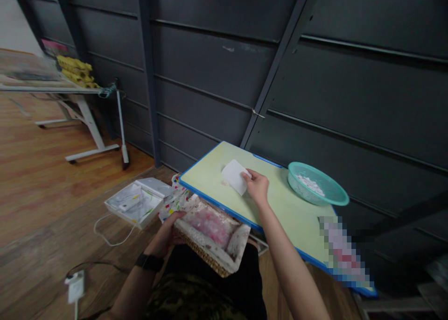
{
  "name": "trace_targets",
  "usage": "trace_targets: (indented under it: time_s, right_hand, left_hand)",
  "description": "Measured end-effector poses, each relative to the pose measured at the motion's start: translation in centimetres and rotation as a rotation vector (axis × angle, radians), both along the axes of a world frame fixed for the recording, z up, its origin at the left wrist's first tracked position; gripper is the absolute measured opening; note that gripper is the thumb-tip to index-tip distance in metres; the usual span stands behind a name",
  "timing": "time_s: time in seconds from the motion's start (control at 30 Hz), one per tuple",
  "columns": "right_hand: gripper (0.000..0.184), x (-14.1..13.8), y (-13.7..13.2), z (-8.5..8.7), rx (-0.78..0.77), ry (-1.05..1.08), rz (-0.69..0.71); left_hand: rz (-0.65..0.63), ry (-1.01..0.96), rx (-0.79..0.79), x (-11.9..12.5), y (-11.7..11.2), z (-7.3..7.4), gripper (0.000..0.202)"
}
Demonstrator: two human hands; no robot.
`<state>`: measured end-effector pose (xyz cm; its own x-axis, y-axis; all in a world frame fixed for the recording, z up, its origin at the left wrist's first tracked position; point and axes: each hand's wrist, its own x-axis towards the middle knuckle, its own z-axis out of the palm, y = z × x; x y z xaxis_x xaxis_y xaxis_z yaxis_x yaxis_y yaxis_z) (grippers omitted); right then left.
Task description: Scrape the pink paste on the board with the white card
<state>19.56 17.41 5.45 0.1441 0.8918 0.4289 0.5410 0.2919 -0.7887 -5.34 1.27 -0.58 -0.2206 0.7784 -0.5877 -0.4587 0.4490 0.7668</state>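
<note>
My right hand (257, 185) pinches a thin white flat scraper (235, 176) by its right edge, above the pale yellow board (210, 170) with a blue rim. A faint smudge shows on the board beside the scraper. With my left hand (171, 229) I grip the left end of a lined wicker basket (206, 252). It rests tilted over my lap, against the board's front edge. Inside lies a pink and white mass (213, 224) that I cannot identify. My left wrist wears a dark watch.
A green plastic colander (318, 184) with white bits stands on the board's right side. Left on the floor lies an open white box (135, 203) with a cord. Farther off are a wheeled table (87, 124) and a dark panelled wall (210, 53). A pixelated patch covers the board's right corner.
</note>
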Motion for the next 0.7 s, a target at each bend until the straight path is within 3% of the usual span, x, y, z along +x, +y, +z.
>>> trace_targets:
  time_s: [0.27,0.43,0.6,0.7]
  right_hand:
    - [0.043,1.5,-1.3,0.8,-0.153,0.201,0.266]
    - [0.050,2.0,-1.4,0.7,-0.181,0.317,0.189]
    - [0.046,1.3,-2.2,0.3,-0.225,0.330,0.307]
    - [0.050,1.6,-2.6,0.4,-0.234,0.363,0.292]
  left_hand:
    - [-0.009,0.009,0.017,-0.5,-0.1,0.8,0.025]
    - [-0.004,0.024,0.013,-0.3,0.0,0.5,0.023]
    - [0.007,-0.004,0.021,-0.1,0.1,-0.1,0.027]
    - [0.004,-0.023,0.031,0.0,0.1,-0.4,0.028]
